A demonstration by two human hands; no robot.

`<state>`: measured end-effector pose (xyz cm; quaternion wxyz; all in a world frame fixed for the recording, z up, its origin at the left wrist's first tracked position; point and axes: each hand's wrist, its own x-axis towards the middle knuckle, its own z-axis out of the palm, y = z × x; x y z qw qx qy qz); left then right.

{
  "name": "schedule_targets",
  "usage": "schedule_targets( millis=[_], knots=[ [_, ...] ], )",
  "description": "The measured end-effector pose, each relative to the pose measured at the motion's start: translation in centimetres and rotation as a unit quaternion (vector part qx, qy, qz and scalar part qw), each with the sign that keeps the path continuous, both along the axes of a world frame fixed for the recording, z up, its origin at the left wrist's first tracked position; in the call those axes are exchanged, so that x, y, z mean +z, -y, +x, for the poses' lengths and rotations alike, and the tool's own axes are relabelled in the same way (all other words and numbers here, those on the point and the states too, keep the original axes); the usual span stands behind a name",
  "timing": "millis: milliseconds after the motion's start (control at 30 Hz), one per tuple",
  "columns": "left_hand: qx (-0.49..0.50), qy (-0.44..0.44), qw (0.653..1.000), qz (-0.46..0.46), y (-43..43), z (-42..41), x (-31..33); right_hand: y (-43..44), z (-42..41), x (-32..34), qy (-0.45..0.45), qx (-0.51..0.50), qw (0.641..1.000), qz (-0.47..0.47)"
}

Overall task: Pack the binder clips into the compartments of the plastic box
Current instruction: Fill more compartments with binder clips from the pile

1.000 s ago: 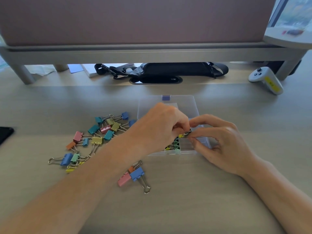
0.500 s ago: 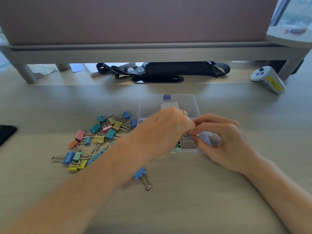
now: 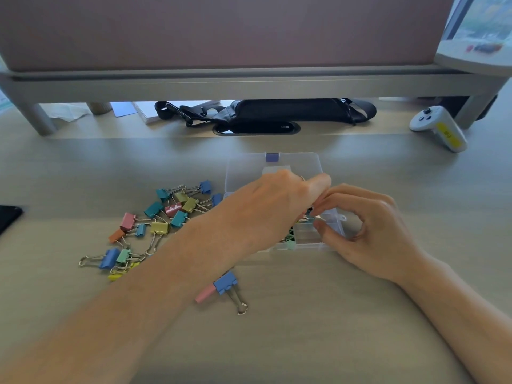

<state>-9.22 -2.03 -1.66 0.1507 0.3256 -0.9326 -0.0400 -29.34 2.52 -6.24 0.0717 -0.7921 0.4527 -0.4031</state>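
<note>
Desk [image 3: 304,342] | box [image 3: 241,173]: green clips [image 3: 291,236] | right hand [image 3: 374,231] pinches clip [image 3: 309,218] | left hand [image 3: 271,206] grip unclear

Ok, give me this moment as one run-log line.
phase: packing | right hand: pinches binder clip over plastic box | left hand: over box, grip hidden | loose clips: piled left of box

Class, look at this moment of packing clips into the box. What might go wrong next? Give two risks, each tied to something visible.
1. The right hand pinches a small clip by its fingertips over the plastic box; it may slip or spring out.
2. The left forearm lies beside the blue clip and pink clip; drawing back, it may sweep them along the desk.
</note>
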Motion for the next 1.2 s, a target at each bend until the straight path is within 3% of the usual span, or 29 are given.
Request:
schedule_targets(
  millis=[433, 600, 867, 1200],
  knots=[
    [0.087, -0.026, 0.995, 0.052, -0.6, -1.3, 0.7, 0.1, 0.1, -0.5, -0.015, 0.015, 1.000, -0.021],
    [0.072, -0.088, 0.991, 0.076, -0.8, 0.8, -0.1, 0.2, 0.3, -0.5, -0.035, 0.008, 0.999, -0.024],
    [-0.003, -0.041, 0.999, 0.008, -1.7, 3.7, -1.5, 0.0, 0.3, -0.3, -0.027, -0.001, 1.000, -0.005],
    [0.014, -0.023, 0.997, -0.076, -3.0, 3.0, -1.7, 1.1, 3.1, 4.3, -0.002, -0.039, 0.999, 0.006]
  ],
)
